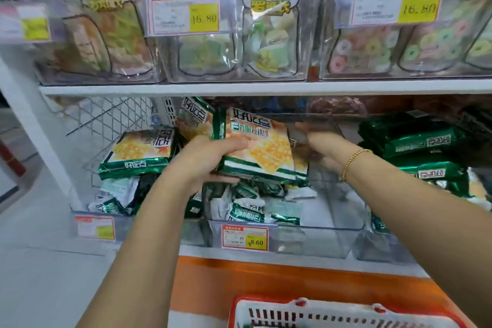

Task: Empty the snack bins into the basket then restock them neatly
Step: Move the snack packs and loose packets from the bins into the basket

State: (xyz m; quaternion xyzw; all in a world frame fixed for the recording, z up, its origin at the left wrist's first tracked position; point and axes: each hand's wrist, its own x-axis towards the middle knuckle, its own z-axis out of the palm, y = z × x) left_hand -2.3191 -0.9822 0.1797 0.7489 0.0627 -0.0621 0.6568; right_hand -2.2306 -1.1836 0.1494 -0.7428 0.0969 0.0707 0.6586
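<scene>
Your left hand (207, 160) grips a flat, shiny green cracker pack (258, 144) above the clear plastic bin (306, 242) of small crinkly packets (247, 213), your right hand (322, 149) reaches behind the pack, its grip hidden, you cannot tell, red slotted plastic basket (233, 311) below.

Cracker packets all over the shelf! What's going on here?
A person stands at a shop shelf, working on a clear bin of snacks. Their left hand grips a few big cracker packets just above the bin. The right hand reaches in beside them, but its fingers are hidden behind the packets. Small packets lie in the bottom of the bin. A red basket waits below.
</scene>
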